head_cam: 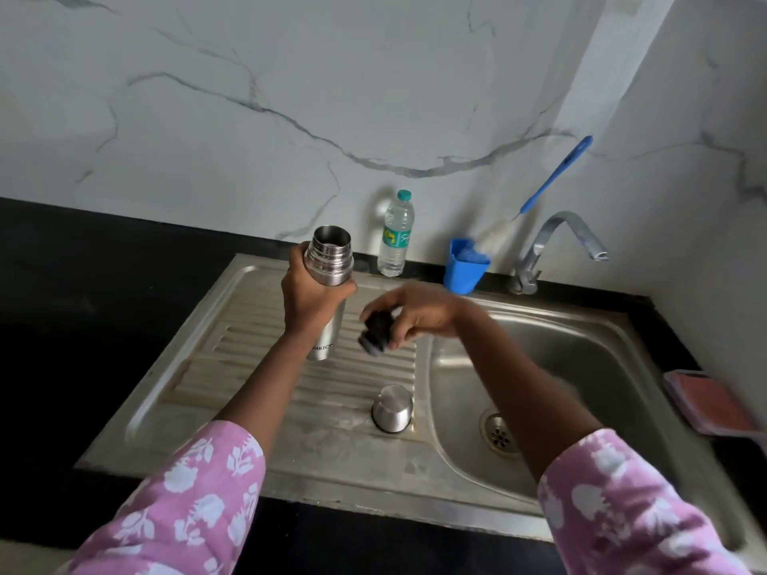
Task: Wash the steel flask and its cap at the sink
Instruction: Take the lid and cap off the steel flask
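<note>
My left hand [309, 294] grips the steel flask [330, 259] round its upper body and holds it upright over the sink's ribbed drainboard [265, 367]. The flask's mouth is uncovered. My right hand [419, 313] holds a black stopper [375, 332] just to the right of the flask, a little above the drainboard. A steel cup-shaped cap [392, 408] stands upside down on the drainboard near the basin's left rim.
The sink basin [581, 367] with its drain [500, 435] lies to the right, under a steel tap [556, 246]. Against the wall stand a plastic water bottle [396, 234] and a blue holder [465, 265] with a bottle brush [556, 174]. A pink object [714, 402] sits at the right edge.
</note>
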